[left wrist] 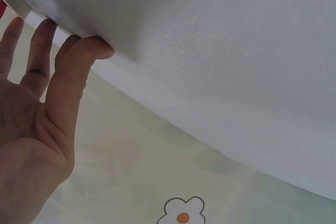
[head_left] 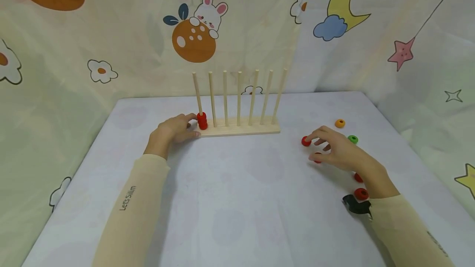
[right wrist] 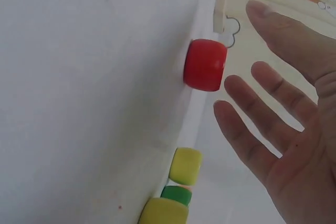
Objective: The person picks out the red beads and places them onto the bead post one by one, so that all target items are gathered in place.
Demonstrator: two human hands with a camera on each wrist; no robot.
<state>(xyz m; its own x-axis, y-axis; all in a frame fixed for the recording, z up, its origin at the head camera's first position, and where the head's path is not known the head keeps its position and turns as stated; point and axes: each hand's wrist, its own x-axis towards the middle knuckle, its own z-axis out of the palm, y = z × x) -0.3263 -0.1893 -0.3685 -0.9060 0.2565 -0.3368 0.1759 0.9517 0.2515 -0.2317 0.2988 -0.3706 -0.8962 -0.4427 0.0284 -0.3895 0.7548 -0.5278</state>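
My left hand [head_left: 173,128] holds the left end of a wooden peg rack [head_left: 241,130], thumb at the base's front corner and index finger by the beads. Two red beads [head_left: 202,121] are stacked on its leftmost peg. In the left wrist view, some fingers [left wrist: 38,61] lie against the white surface. My right hand [head_left: 339,149] hovers over the loose beads on the right, its fingers spread and loosely bent. Its index fingertip is at a red bead [head_left: 306,141]; another red bead [head_left: 318,160] is partly hidden below the thumb. The right wrist view shows a red bead [right wrist: 205,65] apart from the fingers.
Beyond the right hand lie an orange-yellow bead [head_left: 339,123] and a green bead [head_left: 353,139]. Two more red beads [head_left: 361,194] lie near the right forearm. A dark object [head_left: 356,205] is beside the right cuff. A patterned cloth backdrop [head_left: 259,32] stands behind the white table [head_left: 230,209].
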